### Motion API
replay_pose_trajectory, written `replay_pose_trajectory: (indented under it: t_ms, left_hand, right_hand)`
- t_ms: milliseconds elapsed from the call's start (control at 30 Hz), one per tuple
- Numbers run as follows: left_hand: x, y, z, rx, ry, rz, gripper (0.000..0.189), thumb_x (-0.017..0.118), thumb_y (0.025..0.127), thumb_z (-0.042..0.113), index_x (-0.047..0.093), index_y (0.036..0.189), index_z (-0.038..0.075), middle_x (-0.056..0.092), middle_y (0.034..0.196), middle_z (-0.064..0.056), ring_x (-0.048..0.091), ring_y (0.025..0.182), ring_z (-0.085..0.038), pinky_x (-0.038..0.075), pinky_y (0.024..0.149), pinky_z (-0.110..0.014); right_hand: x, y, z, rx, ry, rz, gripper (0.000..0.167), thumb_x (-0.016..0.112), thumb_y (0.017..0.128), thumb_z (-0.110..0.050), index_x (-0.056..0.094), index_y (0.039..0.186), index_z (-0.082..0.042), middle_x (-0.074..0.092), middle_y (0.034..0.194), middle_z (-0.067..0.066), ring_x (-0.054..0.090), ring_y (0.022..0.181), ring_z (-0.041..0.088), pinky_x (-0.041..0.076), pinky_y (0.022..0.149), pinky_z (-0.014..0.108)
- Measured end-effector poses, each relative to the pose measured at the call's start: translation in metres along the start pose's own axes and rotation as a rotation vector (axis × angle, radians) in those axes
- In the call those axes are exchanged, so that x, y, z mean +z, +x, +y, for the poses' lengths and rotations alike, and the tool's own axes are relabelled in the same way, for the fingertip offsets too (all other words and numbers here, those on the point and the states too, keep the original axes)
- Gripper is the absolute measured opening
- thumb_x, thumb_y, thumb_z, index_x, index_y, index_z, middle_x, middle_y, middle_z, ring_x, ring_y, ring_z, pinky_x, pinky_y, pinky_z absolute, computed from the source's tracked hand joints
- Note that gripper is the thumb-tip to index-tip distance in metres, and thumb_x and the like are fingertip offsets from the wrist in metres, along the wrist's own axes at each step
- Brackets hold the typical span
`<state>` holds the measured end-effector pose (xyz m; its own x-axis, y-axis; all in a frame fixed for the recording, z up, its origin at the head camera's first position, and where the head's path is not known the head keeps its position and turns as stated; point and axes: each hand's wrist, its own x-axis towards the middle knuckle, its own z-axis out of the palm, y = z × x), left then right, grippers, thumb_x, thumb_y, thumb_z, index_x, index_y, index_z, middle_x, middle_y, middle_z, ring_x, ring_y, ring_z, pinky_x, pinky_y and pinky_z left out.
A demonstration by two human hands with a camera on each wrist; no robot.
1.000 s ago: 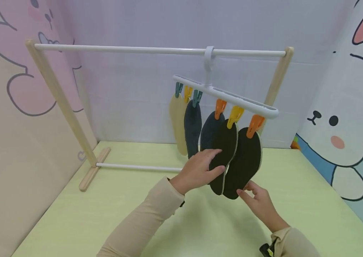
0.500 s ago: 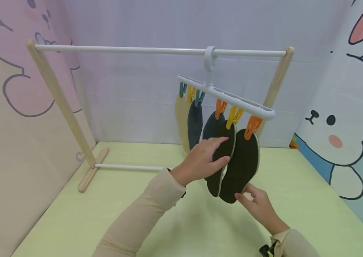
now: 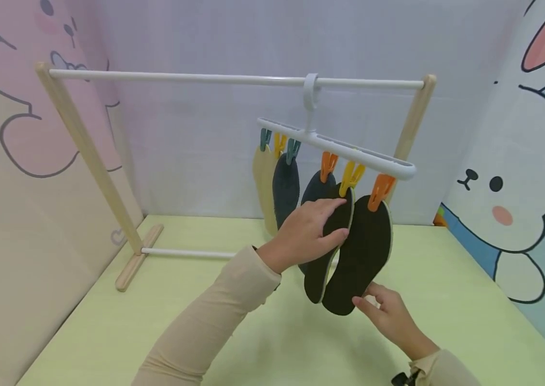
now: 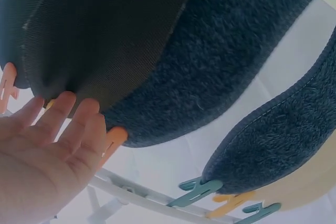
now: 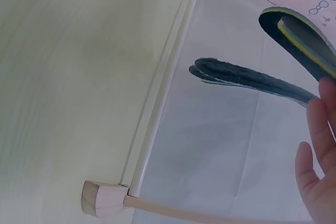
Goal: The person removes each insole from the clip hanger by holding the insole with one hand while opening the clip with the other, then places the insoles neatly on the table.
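Several insoles hang by coloured clips from a white clip hanger (image 3: 364,154). At its near end hang two black-faced insoles, the right one (image 3: 364,252) beside the left one (image 3: 316,279). My left hand (image 3: 301,233) lies against the left black insole, fingers extended; its fingertips touch the dark face near the clipped end in the left wrist view. My right hand (image 3: 388,316) is at the lower edge of the right black insole, thumb and fingers apart. Fluffy navy insoles (image 4: 226,51) hang behind, then beige ones (image 3: 262,177) farthest back.
The hanger hooks over the white top bar (image 3: 180,79) of a wooden-ended rack (image 3: 89,155). A lower white bar (image 3: 185,252) runs close above the pale green table (image 3: 108,332). Cartoon-printed curtains (image 3: 504,161) surround the sides.
My left hand has slid up the left black insole towards its clip. The two black insoles' lower ends have swung slightly left and down. My right hand has dropped slightly along the edge.
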<state>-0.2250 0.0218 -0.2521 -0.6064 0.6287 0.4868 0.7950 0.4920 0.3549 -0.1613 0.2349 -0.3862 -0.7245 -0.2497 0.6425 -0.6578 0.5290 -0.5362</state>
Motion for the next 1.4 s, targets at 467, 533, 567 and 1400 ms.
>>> replay_pose_trajectory:
  t_ms: [467, 533, 567, 1400]
  left_hand:
    - [0.005, 0.008, -0.002, -0.06, 0.154, 0.031, 0.057, 0.067, 0.091, 0.029, 0.048, 0.137, 0.001, 0.055, 0.133, -0.012, 0.055, 0.116, -0.027, 0.043, 0.096, -0.039]
    - [0.005, 0.009, -0.003, -0.073, 0.161, 0.039, 0.057, 0.068, 0.09, 0.029, 0.049, 0.136, 0.002, 0.056, 0.132, -0.012, 0.055, 0.115, -0.028, 0.044, 0.095, -0.039]
    - [0.006, 0.009, -0.003, -0.076, 0.165, 0.046, 0.056, 0.068, 0.09, 0.029, 0.049, 0.136, 0.002, 0.057, 0.131, -0.012, 0.056, 0.113, -0.027, 0.045, 0.093, -0.039]
    - [0.001, 0.014, 0.009, 0.067, -0.072, 0.18, 0.033, 0.058, 0.094, 0.013, 0.058, 0.123, -0.001, 0.062, 0.11, -0.012, 0.057, 0.095, -0.024, 0.045, 0.085, -0.03]
  right_hand:
    - [0.001, 0.0, -0.013, -0.117, 0.095, -0.026, 0.02, 0.07, 0.077, 0.011, 0.066, 0.09, -0.004, 0.065, 0.083, -0.007, 0.058, 0.077, 0.004, 0.045, 0.064, 0.024]
    - [0.002, 0.0, -0.014, -0.122, 0.106, -0.034, 0.021, 0.069, 0.076, 0.012, 0.066, 0.091, -0.003, 0.066, 0.084, -0.006, 0.058, 0.078, 0.004, 0.045, 0.065, 0.024]
    - [0.002, 0.0, -0.014, -0.124, 0.111, -0.038, 0.022, 0.069, 0.076, 0.012, 0.067, 0.091, -0.003, 0.066, 0.084, -0.006, 0.058, 0.078, 0.004, 0.045, 0.065, 0.023]
    - [0.006, 0.002, -0.018, -0.173, 0.009, -0.092, 0.032, 0.074, 0.071, 0.011, 0.07, 0.097, -0.006, 0.07, 0.093, 0.0, 0.061, 0.09, 0.009, 0.046, 0.077, 0.024]
